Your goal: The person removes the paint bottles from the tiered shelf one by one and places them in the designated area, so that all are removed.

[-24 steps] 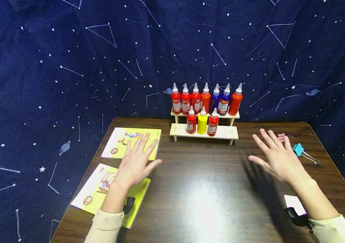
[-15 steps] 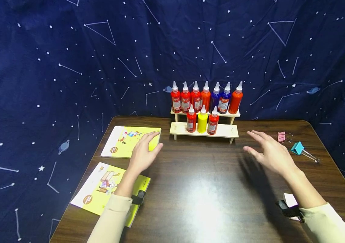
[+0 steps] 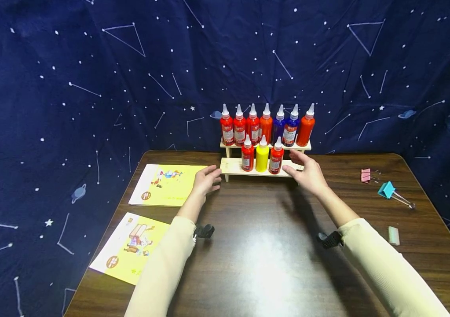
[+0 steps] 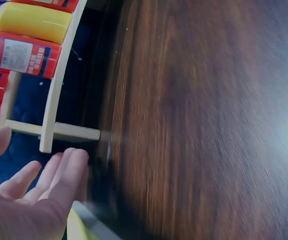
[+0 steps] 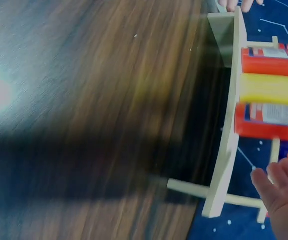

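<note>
A two-step wooden rack [image 3: 232, 165] stands at the back of the table, holding pointed-cap paint bottles. Its lower step bears a red bottle [image 3: 247, 158], a yellow bottle [image 3: 262, 159] and another red bottle [image 3: 276, 160]. Several red, orange and blue bottles line the upper step. My left hand [image 3: 206, 181] is by the rack's left end, fingers loosely bent and holding nothing; the left wrist view shows the fingertips close to the rack's end [image 4: 47, 135]. At the right end, my right hand [image 3: 309, 173] has thumb and fingers spread beside the right red bottle, apart from it.
Two yellow picture books lie on the left, the upper book [image 3: 169, 187] partly under my left hand and the lower book [image 3: 129, 246] partly behind the sleeve. On the right are a pink binder clip [image 3: 365, 175], a teal binder clip [image 3: 387, 190] and a whitish block [image 3: 393, 236].
Both hands have moved forward and inward from over the table's sides to the two ends of the rack. Their spread fingers have turned inward. The bottles stand as before.
</note>
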`<act>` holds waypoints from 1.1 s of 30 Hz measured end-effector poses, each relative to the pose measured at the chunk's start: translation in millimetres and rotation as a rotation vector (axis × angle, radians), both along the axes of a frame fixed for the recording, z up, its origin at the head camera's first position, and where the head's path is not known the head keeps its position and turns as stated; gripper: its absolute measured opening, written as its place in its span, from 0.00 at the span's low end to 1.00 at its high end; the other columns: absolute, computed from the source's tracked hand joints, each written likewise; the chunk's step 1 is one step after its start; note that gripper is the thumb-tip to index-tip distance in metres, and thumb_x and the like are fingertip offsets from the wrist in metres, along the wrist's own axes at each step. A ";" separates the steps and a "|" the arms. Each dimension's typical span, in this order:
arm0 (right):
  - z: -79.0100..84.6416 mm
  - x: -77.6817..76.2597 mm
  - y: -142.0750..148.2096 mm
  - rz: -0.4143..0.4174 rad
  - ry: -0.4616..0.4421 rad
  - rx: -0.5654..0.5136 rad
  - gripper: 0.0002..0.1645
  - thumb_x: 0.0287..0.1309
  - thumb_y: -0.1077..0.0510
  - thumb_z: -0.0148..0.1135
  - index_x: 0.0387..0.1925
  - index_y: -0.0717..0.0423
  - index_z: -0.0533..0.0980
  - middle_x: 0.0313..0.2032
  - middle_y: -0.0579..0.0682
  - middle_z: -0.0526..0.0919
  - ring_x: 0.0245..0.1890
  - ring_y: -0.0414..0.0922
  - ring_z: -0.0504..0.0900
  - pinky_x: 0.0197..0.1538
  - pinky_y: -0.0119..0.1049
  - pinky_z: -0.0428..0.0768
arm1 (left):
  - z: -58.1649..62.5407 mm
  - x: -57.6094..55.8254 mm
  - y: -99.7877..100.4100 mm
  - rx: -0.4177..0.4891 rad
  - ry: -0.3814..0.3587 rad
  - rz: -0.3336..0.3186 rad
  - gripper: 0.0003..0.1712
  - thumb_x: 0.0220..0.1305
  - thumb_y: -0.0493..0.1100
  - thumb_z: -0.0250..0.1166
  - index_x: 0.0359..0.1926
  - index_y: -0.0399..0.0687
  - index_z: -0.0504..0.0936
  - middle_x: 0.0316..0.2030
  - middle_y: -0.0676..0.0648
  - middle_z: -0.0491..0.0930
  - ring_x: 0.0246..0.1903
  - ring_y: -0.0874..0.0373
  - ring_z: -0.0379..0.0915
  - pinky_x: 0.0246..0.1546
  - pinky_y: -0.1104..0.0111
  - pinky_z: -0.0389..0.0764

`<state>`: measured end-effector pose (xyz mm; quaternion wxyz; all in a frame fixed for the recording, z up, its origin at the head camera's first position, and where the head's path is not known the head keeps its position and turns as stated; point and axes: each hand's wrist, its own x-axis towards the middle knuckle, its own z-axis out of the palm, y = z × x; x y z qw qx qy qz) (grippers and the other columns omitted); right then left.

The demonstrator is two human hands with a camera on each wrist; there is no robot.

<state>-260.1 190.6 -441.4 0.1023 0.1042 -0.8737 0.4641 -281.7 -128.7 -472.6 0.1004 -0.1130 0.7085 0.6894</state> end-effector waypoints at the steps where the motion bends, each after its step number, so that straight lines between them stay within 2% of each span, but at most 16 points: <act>1: 0.3 -3.3 -3.9 -0.007 -0.005 -0.018 0.36 0.56 0.59 0.68 0.64 0.65 0.66 0.54 0.67 0.77 0.54 0.62 0.77 0.60 0.54 0.75 | -0.4 -2.7 2.3 0.006 0.000 0.017 0.29 0.67 0.43 0.60 0.66 0.39 0.66 0.59 0.37 0.73 0.57 0.40 0.71 0.55 0.53 0.79; 8: 2.2 -17.0 -24.6 -0.042 -0.054 -0.075 0.38 0.55 0.59 0.68 0.65 0.64 0.65 0.55 0.66 0.77 0.55 0.59 0.77 0.63 0.51 0.73 | -2.8 -17.3 15.8 0.061 -0.023 0.140 0.19 0.64 0.37 0.62 0.57 0.38 0.77 0.49 0.36 0.80 0.48 0.42 0.78 0.44 0.61 0.85; 15: -3.0 -24.8 -33.8 -0.069 -0.047 -0.114 0.34 0.58 0.61 0.66 0.64 0.68 0.65 0.53 0.68 0.77 0.54 0.60 0.77 0.62 0.51 0.74 | -7.8 -21.8 21.1 0.127 -0.041 0.232 0.20 0.60 0.27 0.61 0.54 0.34 0.78 0.46 0.32 0.80 0.38 0.48 0.81 0.37 0.67 0.87; 18: -4.8 -25.8 -34.9 -0.087 -0.039 -0.090 0.34 0.58 0.60 0.65 0.63 0.68 0.66 0.53 0.67 0.77 0.54 0.59 0.76 0.63 0.50 0.73 | -10.0 -23.2 20.2 0.150 -0.054 0.246 0.20 0.59 0.26 0.61 0.54 0.34 0.79 0.46 0.31 0.79 0.34 0.51 0.81 0.35 0.69 0.87; 23: -4.9 -23.7 -35.0 -0.104 -0.018 -0.078 0.33 0.57 0.60 0.67 0.61 0.67 0.68 0.51 0.67 0.78 0.54 0.59 0.76 0.63 0.50 0.71 | -11.3 -26.3 15.2 0.197 -0.083 0.246 0.19 0.60 0.27 0.61 0.53 0.34 0.79 0.43 0.34 0.81 0.27 0.58 0.81 0.38 0.68 0.86; 27: -4.0 -18.4 -30.5 -0.099 -0.020 -0.111 0.31 0.57 0.61 0.66 0.60 0.68 0.69 0.51 0.67 0.79 0.53 0.59 0.77 0.61 0.50 0.72 | -11.4 -27.7 11.1 0.221 -0.105 0.243 0.18 0.61 0.28 0.60 0.54 0.33 0.78 0.38 0.38 0.81 0.28 0.58 0.81 0.40 0.67 0.85; 31: -4.2 -9.8 -14.7 -0.120 -0.015 -0.168 0.29 0.57 0.63 0.67 0.58 0.69 0.70 0.49 0.68 0.79 0.50 0.59 0.77 0.57 0.50 0.76 | -13.2 -28.5 10.3 0.229 -0.123 0.231 0.19 0.60 0.27 0.61 0.54 0.33 0.78 0.40 0.38 0.81 0.28 0.57 0.82 0.41 0.67 0.85; 33: -4.6 -5.2 -2.9 -0.153 -0.016 -0.207 0.28 0.56 0.63 0.67 0.57 0.69 0.70 0.49 0.68 0.79 0.49 0.57 0.78 0.54 0.44 0.79 | -14.5 -28.8 10.6 0.230 -0.123 0.224 0.19 0.60 0.26 0.60 0.54 0.32 0.78 0.42 0.36 0.80 0.28 0.58 0.81 0.42 0.66 0.85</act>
